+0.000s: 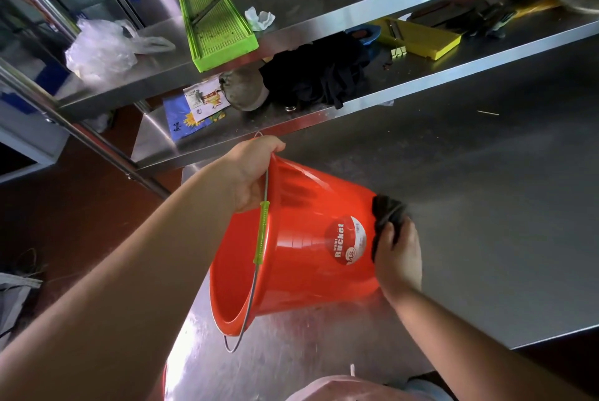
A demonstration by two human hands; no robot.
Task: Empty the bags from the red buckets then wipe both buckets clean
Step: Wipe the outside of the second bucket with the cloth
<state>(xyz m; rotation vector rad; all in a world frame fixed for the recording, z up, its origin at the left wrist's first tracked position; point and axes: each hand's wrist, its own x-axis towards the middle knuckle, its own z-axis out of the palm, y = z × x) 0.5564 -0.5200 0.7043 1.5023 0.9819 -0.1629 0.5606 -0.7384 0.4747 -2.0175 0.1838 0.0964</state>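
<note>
The right hand (400, 254) is closed on a dark crumpled cloth (387, 217) and presses it against the base end of the red plastic bucket with the round white-lettered label (311, 238). The left hand (251, 173) is clamped on the bucket's rim at the upper edge, beside the wire bail handle with its green plastic grip (262, 232), which hangs loose across the mouth.

The bucket lies tipped on its side above the stainless steel table (486, 206); whether its lower wall touches the table cannot be told. Its long axis runs from the mouth at lower left, facing the person, to the base at right. No bag is visible inside.

Judgement: the base lies directly under the cloth hand, so the right hand is nearer for wiping the outside. The left hand serves as the holding and turning point at the rim.
</note>
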